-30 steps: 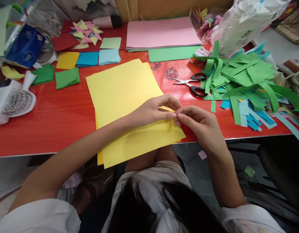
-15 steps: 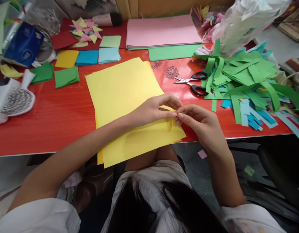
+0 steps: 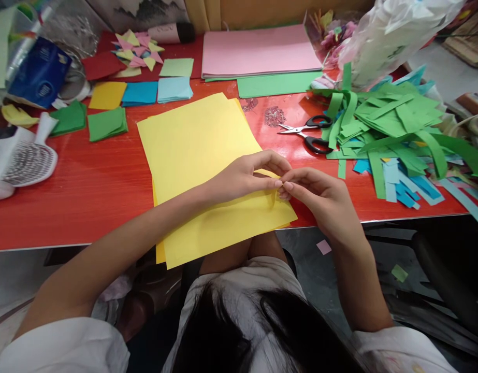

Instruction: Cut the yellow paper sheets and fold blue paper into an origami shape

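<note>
A stack of yellow paper sheets (image 3: 200,155) lies on the red table (image 3: 87,197), its near end hanging over the front edge. My left hand (image 3: 242,178) and my right hand (image 3: 320,199) meet fingertip to fingertip at the stack's right edge. Both hands are closed in a pinch on the edge of the top yellow sheet, which is lifted slightly there. My forearms reach in from below.
Black-handled scissors (image 3: 310,133) lie just right of the stack. A heap of green and blue paper strips (image 3: 397,134) fills the right side. Pink sheets (image 3: 258,52) and green sheets (image 3: 277,84) lie behind. Small coloured paper squares (image 3: 106,123) and a white racket-shaped device (image 3: 27,160) sit at the left.
</note>
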Motion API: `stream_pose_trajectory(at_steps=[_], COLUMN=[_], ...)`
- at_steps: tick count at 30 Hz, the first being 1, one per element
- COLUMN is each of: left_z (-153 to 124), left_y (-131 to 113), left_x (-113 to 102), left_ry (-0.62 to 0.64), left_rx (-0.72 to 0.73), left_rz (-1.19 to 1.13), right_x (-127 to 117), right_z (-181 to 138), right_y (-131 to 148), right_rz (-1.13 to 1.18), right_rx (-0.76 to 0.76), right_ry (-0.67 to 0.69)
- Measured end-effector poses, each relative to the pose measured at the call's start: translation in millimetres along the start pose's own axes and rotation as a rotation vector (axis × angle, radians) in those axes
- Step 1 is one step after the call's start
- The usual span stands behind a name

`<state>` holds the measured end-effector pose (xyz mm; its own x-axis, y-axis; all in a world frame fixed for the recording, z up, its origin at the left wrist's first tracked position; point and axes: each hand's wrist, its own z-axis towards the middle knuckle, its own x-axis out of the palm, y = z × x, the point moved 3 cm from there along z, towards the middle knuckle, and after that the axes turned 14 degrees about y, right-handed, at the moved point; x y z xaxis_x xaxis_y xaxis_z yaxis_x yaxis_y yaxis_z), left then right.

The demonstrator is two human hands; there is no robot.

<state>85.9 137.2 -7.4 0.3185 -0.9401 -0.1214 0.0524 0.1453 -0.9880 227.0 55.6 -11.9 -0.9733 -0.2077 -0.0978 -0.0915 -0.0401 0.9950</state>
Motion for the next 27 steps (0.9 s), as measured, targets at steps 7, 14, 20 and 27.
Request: stream_pose_trajectory(at_steps=[7,14,20,27], left_z=[0.4,0.4,1.1,1.0], left_y=[0.2,-0.3,0.5,1.3], left_x=[0.2,0.3,-0.5,-0.2], left_ry=[0.003,-0.003,-0.005,0.002], left_rx=[0.020,0.005,0.020,0.023], left_rz=[-0.004,0.004,0.016,0.006], right_x=[-0.9,-0.4,-0.1,0.0], right_z=[0.3,0.1,0.3,0.9], right_y=[-0.7,-1.0,-0.7,-0.8], right_rz=[0.006,0.009,0.040,0.041], right_rx=[0.006,0.000,-0.009,-0.020], right_ry=[-0.004,-0.006,0.005,0.013])
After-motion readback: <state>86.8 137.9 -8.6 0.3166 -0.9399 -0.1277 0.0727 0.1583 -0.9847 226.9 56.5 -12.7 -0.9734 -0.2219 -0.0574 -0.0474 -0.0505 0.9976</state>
